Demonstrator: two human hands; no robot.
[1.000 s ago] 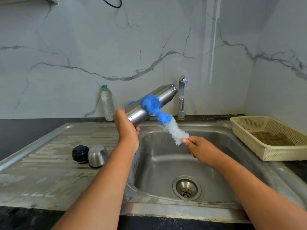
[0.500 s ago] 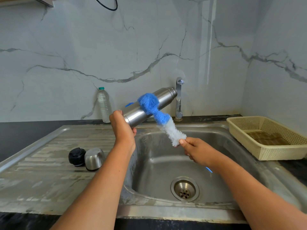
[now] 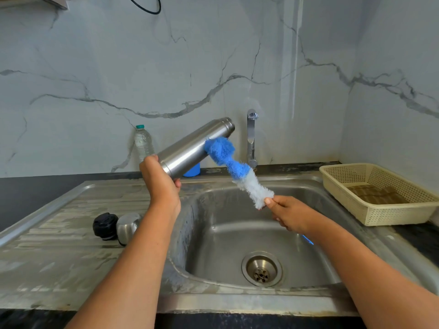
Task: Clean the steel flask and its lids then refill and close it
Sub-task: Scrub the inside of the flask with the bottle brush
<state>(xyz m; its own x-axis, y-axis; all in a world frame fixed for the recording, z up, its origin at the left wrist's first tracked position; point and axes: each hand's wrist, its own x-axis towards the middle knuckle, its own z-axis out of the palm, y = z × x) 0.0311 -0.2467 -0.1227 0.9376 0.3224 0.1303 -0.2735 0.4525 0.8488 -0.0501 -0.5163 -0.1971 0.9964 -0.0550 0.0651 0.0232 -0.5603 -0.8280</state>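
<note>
My left hand [image 3: 161, 184] grips the steel flask [image 3: 194, 148] at its bottom end, with fingers and thumb curled round it, above the left edge of the sink [image 3: 237, 302]. The flask is tilted, and its open mouth points up and to the right, towards the tap [image 3: 251, 138]. My right hand [image 3: 289, 214] is closed round the brush [image 3: 237, 169] just below its white bristles, over the sink. The brush goes up and to the left from this hand, and its blue fluffy head touches the side of the flask a little below the neck. A small blue piece of the handle shows under my right wrist.

On the draining board [image 3: 59, 233] at the left, the black lid [image 3: 105, 226] and the steel lid [image 3: 128, 227] lie side by side and seem to touch, the black one at the left. Behind the flask a plastic water bottle [image 3: 143, 143] with a green cap stands upright near the marble wall [image 3: 118, 67]. A blue thing [image 3: 192, 170], mostly hidden by the flask, stands on the dark surface [image 3: 35, 193]; I cannot tell what it is. At the right of the sink a cream basket [image 3: 380, 214] sits on the surface, with something brown inside
</note>
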